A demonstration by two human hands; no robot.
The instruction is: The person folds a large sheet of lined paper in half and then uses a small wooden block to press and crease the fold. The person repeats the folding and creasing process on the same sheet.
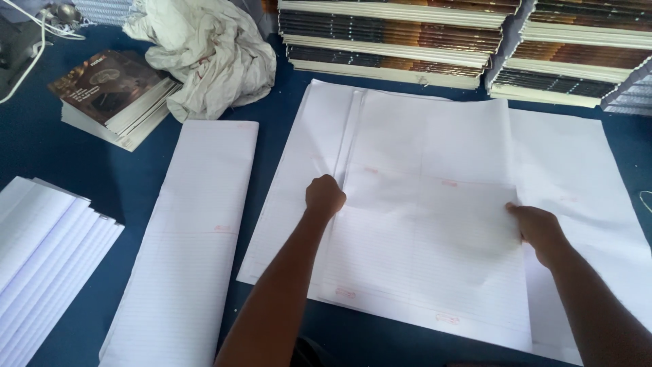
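A large white ruled sheet (428, 231) lies flat atop a stack of the same paper on the blue table; faint fold creases cross it; its left edge shows a fold.

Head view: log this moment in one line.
left hand: fist pressing ruled sheet | right hand: gripping sheet's right edge | surface: blue table

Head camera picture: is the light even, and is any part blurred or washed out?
In the head view, soft light leaves the large ruled sheet pale, its lines faint toward the top; the left hand, closed in a fist, and the right hand, at the sheet's edge, look slightly soft; the book stacks at the top edge are sharp enough to show layers; shadows on the blue table are weak.
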